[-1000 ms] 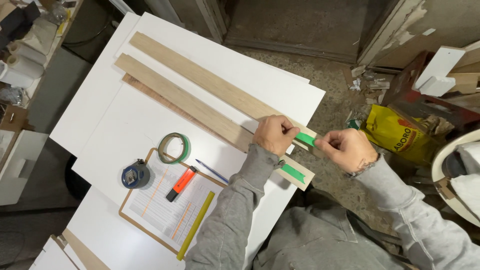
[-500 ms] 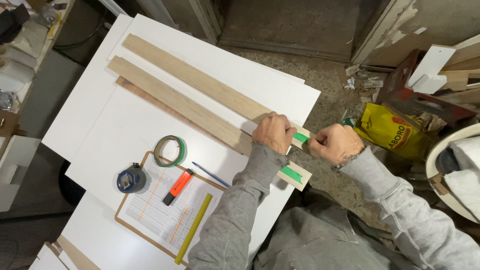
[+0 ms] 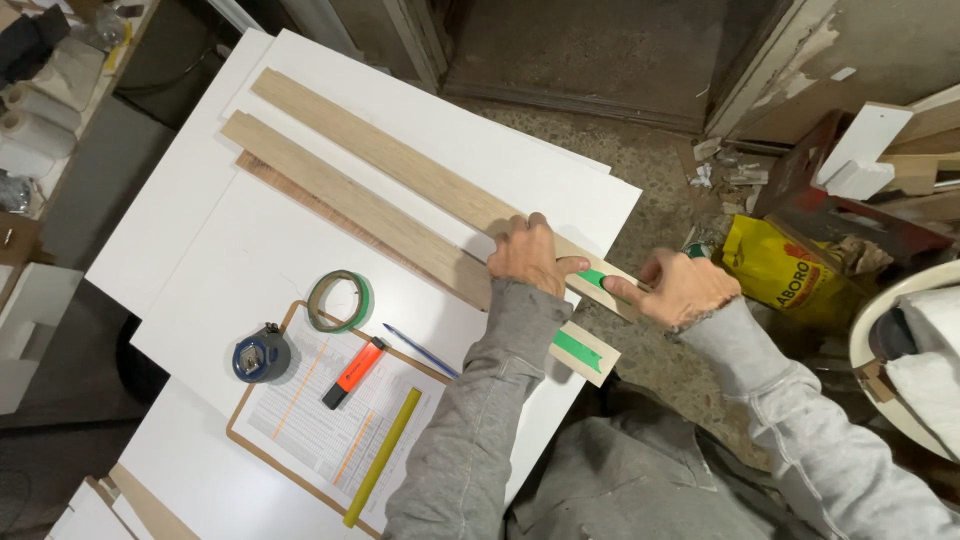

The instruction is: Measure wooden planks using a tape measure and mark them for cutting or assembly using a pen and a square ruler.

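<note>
You are pressing your left hand flat, gripping nothing, on the long, stiff, light oak-coloured wooden strip; your right hand is smoothing green tape with its fingertips near the overhanging end.

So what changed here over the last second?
The right hand closed in on the left hand at the end of the upper strip, its fingers now pressing down the green tape it was earlier pulling on. The left hand stayed pressed on the strip. The nearer strip, tape roll, tape measure and clipboard did not move.
</note>
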